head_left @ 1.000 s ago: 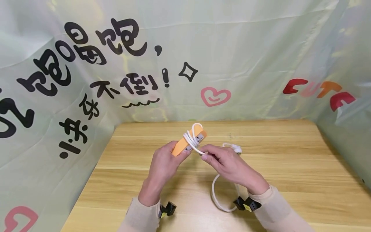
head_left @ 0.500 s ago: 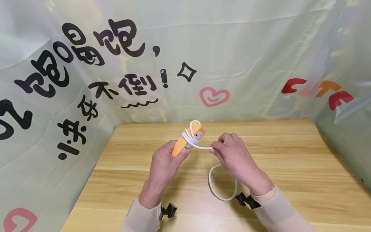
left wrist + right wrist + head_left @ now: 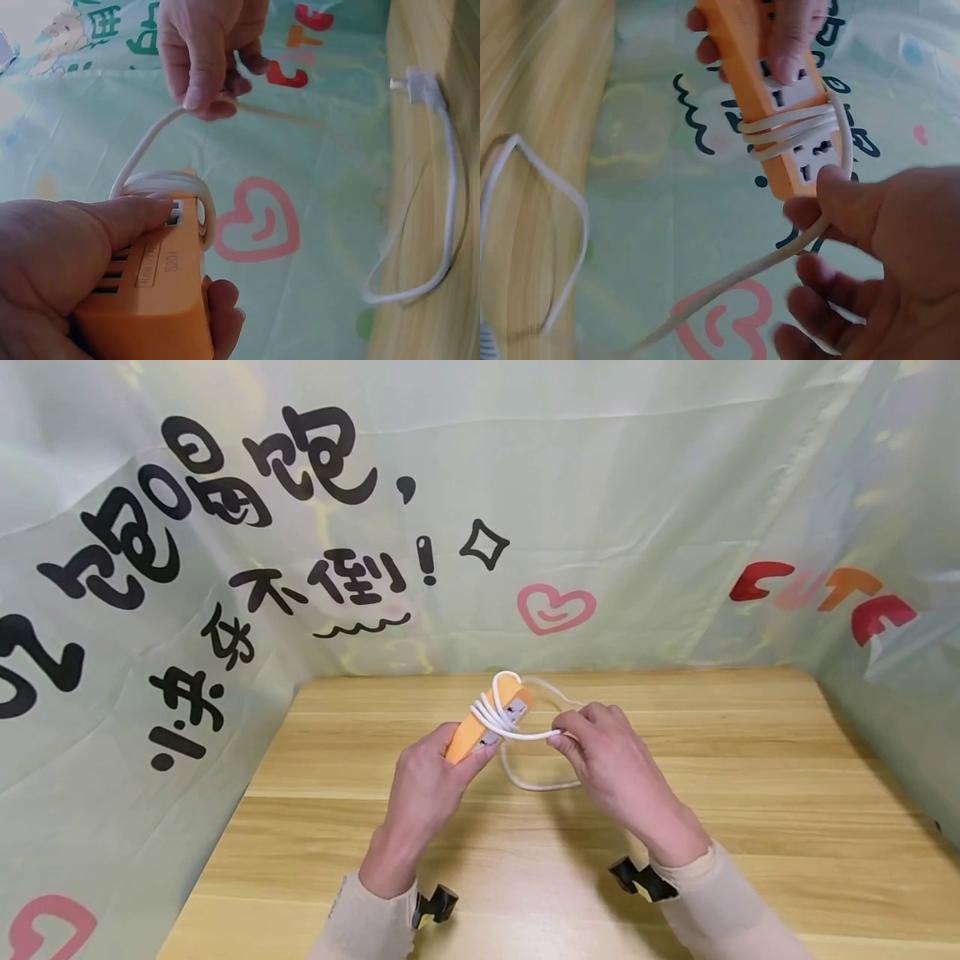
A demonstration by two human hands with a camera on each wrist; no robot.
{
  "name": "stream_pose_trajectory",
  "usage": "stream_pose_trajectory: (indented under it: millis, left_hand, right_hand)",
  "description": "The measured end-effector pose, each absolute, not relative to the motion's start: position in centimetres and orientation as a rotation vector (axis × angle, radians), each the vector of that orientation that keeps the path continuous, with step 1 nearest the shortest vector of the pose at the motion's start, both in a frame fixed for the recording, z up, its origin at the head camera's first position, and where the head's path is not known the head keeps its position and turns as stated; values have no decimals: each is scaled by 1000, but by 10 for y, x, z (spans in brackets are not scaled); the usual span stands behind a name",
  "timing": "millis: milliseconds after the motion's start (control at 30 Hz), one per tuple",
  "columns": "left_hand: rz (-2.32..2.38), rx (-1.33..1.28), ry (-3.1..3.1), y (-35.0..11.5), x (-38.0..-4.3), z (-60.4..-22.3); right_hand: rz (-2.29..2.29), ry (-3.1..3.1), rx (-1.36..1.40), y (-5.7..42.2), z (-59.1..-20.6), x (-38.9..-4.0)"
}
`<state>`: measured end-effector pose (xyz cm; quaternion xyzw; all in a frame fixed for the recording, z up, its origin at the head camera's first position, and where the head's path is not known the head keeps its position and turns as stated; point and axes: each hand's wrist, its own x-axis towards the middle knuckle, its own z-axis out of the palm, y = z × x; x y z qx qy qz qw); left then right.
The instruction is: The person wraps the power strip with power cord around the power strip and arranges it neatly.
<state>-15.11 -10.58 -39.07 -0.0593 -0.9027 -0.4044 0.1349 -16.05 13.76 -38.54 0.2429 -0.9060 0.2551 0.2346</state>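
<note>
Orange, long and blocky, with softly rounded corners and a smooth, plain casing, the power strip [image 3: 463, 739] is held up above the wooden table [image 3: 315, 852], slanting so that its far end leans to the right. Pale socket panels [image 3: 822, 156] with dark holes are set into its face, and towards the near end there is a row of dark slots [image 3: 109, 281] beside faint small lettering. White cord [image 3: 489, 720] is wound in several close turns around the strip's far half, crossing the panels, and one loop rises over the far end.

The left hand [image 3: 423, 783] grips the near part of the strip, thumb laid on the socket face and the other fingers wrapped behind. To the right, the right hand [image 3: 621, 762] pinches the cord between thumb and forefinger, drawing a fairly straight length away from the turns; its remaining fingers are loosely bent. More cord shows in a wide curve between the two hands, and its white plug [image 3: 424, 88] appears over the wood. Pale green cloth [image 3: 645, 527] hangs at the far side, printed with black characters and a pink heart [image 3: 555, 615]
</note>
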Motion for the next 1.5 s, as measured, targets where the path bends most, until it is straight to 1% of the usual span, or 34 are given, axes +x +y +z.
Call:
stream_pose_trajectory:
  millis: [200,433,567,767,1000,1133,1333,1500]
  left_hand:
    - [-1305,-107,-2625,-110,-153,-389]
    - [-1417,-56,-2621,-116,-158,-387]
    - [-1473,-45,-2606,-118,-160,-387]
    - [-1681,-66,-2588,-120,-159,-385]
    - [-1902,-154,-2572,-122,-158,-383]
    - [-1965,-219,-2582,-122,-158,-382]
    - [-2021,-322,-2596,-123,-157,-382]
    - [-2026,-370,-2609,-124,-156,-382]
  right_hand:
    - [870,-2525,885,141,-381,-164]
    - [1191,-2502,1010,146,-381,-164]
    - [1216,-2451,1131,147,-381,-164]
    - [1244,-2542,1190,146,-381,-164]
    - [1255,-2598,1160,143,-384,-166]
    - [1245,-2646,1090,142,-385,-168]
    - [1188,-2775,928,143,-386,-170]
    - [1026,-2883,704,144,-388,-170]
